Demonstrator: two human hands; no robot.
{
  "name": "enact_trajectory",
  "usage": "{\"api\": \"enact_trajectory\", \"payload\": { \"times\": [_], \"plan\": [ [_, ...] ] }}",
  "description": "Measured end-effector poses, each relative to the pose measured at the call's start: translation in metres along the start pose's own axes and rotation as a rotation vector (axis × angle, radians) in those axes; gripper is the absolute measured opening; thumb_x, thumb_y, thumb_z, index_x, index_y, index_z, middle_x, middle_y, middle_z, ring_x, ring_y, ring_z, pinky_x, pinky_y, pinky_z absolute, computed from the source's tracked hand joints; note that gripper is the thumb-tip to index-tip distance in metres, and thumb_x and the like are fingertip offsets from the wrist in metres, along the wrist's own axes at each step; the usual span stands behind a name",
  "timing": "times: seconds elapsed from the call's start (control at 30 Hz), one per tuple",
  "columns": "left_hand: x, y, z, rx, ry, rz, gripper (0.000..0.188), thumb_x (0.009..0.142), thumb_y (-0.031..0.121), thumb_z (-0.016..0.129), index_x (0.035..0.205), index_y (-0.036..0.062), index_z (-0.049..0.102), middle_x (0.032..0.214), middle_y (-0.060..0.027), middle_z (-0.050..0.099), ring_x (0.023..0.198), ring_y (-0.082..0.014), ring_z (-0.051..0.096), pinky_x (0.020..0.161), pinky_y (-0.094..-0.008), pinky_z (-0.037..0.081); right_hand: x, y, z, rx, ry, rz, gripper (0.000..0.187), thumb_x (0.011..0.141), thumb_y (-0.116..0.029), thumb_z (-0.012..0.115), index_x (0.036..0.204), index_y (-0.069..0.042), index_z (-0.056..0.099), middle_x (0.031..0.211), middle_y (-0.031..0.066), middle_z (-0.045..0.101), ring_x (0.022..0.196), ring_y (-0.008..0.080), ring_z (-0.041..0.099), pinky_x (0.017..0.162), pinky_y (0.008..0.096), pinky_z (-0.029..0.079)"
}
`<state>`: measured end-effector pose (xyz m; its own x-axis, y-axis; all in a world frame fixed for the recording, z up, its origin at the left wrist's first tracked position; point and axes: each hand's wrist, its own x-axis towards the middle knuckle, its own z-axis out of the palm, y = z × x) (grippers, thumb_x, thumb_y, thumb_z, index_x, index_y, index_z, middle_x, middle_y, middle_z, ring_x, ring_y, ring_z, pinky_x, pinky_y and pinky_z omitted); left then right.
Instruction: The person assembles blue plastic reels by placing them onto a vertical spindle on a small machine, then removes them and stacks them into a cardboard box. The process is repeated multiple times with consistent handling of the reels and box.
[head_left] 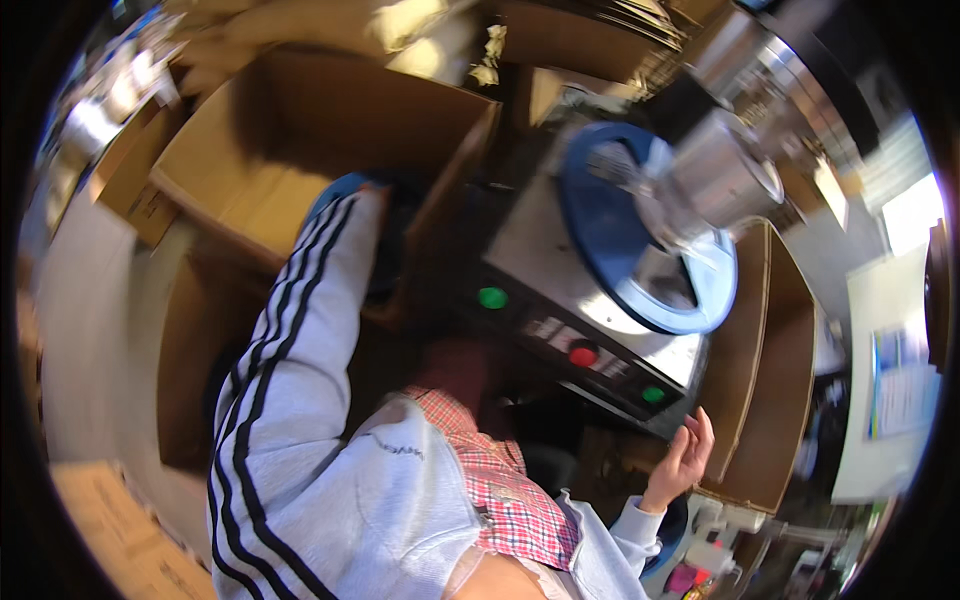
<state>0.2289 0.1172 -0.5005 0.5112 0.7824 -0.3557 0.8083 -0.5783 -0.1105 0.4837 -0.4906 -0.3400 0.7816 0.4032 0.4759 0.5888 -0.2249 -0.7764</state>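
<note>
My left arm reaches into an open cardboard box (226, 190) at the upper left. Of my left hand (377, 188) only a sliver shows past the sleeve, and its fingers are hidden. Beside the cuff a blue curved rim (340, 187) shows in the box. At the right, my right hand (684, 456) hangs by the front corner of a machine (545, 250), fingers stretched out and nothing in them. The machine has a metal top and a dark front panel with green and red buttons. On top is a blue ring-shaped plate (603, 235) under a shiny metal cylinder (715, 175).
Another open cardboard box (775, 400) stands right of the machine, close to my right hand. More cardboard (200, 370) lies below the box at the left, and a carton (125, 530) sits at the lower left. A white board (880, 380) is at the far right.
</note>
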Motion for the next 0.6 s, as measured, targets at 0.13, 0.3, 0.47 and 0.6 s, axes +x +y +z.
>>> {"api": "enact_trajectory", "payload": {
  "times": [0.13,0.3,0.47,0.6],
  "plan": [
    [0.021,0.011,0.062,0.011,-0.065,0.049,0.078,0.076,0.024,0.081,0.145,0.0161,0.044,0.139,-0.0141,0.056,0.128,-0.0333,0.052,0.096,-0.0479,0.050,0.004,-0.016,-0.028,-0.171,0.034,0.030,0.034,0.093,0.000,0.063,0.127,0.000,0.062,0.122,0.0110,0.064,0.098,0.0185,0.065,0.090,0.0303,0.050],
    [0.031,-0.044,0.120,0.031,-0.127,-0.112,0.078,0.077,0.023,0.080,0.145,0.0217,0.043,0.136,-0.0127,0.056,0.125,-0.0320,0.053,0.093,-0.0493,0.050,0.028,-0.019,-0.063,-0.309,0.066,-0.055,0.034,0.088,0.001,0.068,0.122,-0.001,0.064,0.117,0.0120,0.067,0.084,0.0175,0.067,0.084,0.0285,0.052],
    [0.042,-0.071,0.099,-0.090,-0.039,-0.308,0.079,0.077,0.022,0.079,0.146,0.0273,0.042,0.132,-0.0113,0.056,0.121,-0.0307,0.053,0.089,-0.0508,0.050,0.097,0.007,-0.115,-0.233,0.227,-0.069,0.029,0.091,0.000,0.067,0.120,-0.002,0.065,0.110,0.0081,0.068,0.084,0.0127,0.065,0.078,0.0251,0.053],
    [0.047,-0.102,0.037,-0.446,0.183,-0.466,0.079,0.078,0.022,0.079,0.147,0.0318,0.041,0.130,-0.0101,0.056,0.119,-0.0296,0.054,0.086,-0.0519,0.050,0.172,0.095,-0.169,-0.115,0.260,0.178,0.030,0.091,-0.011,0.070,0.119,-0.001,0.065,0.105,0.0069,0.069,0.085,0.0132,0.067,0.075,0.0259,0.055]
  ]
}}
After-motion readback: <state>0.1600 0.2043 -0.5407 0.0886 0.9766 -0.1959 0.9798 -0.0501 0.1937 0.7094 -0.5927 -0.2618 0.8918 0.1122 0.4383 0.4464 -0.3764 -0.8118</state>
